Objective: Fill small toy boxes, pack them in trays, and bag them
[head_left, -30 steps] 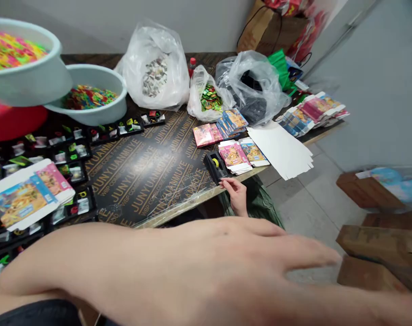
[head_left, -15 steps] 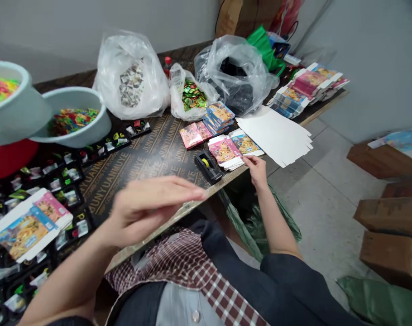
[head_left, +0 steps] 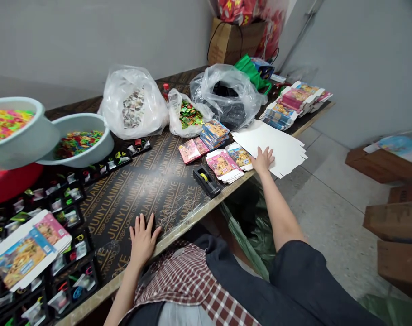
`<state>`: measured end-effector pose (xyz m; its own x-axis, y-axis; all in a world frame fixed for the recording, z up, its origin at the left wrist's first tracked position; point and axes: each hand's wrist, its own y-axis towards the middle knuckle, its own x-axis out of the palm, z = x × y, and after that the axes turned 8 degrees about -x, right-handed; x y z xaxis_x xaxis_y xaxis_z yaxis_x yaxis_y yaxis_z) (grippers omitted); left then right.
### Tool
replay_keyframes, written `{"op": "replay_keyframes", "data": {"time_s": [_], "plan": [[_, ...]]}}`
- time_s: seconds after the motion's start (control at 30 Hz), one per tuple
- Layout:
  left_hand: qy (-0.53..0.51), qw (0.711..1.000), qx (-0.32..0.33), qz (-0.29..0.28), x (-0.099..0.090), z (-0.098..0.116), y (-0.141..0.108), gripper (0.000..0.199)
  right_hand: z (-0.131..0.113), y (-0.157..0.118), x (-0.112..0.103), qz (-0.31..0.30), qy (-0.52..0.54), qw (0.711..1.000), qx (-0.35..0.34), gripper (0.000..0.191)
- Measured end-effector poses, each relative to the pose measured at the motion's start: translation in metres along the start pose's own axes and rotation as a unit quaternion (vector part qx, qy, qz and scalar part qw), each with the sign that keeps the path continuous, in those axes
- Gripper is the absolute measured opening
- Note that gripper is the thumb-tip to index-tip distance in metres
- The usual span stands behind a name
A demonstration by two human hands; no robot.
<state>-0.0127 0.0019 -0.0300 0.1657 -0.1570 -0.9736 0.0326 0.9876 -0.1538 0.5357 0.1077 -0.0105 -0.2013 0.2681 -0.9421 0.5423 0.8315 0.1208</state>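
My left hand (head_left: 144, 237) lies flat with spread fingers on the dark printed tabletop (head_left: 134, 190), near its front edge. My right hand (head_left: 263, 159) rests with fingers apart on the white cardboard sheets (head_left: 277, 147), which are fanned out at the table's edge. Just left of it are flat printed cartons, a blue one (head_left: 239, 156) and a pink one (head_left: 223, 164). A black tape dispenser (head_left: 206, 182) with yellow tape sits beside them. Behind are stacked blue boxes (head_left: 214, 132) and pink boxes (head_left: 193, 150).
Black trays (head_left: 77, 285) of small bagged toys cover the left side, with flat cartons (head_left: 26, 253) on top. Behind them stand tubs (head_left: 83, 156) of colourful pieces. Plastic bags (head_left: 133, 104) line the back. A green sack (head_left: 250, 226) hangs below the edge; cardboard boxes (head_left: 392, 222) stand right.
My left hand has come down from the air onto the tabletop and spread. My right hand has moved from the printed cartons onto the white sheets, its fingers opening.
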Motion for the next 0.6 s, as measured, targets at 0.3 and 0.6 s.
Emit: {"op": "replay_keyframes", "data": {"time_s": [0.3,0.6], "plan": [[0.023,0.999,0.003,0.029,0.004,0.001,0.001,0.055,-0.042,-0.009,0.004,-0.029,-0.025,0.997,-0.073,0.066],[0.020,0.999,0.008,0.037,0.005,-0.003,0.002,0.051,-0.254,-0.011,0.056,-0.123,0.012,0.923,-0.363,0.057]]}}
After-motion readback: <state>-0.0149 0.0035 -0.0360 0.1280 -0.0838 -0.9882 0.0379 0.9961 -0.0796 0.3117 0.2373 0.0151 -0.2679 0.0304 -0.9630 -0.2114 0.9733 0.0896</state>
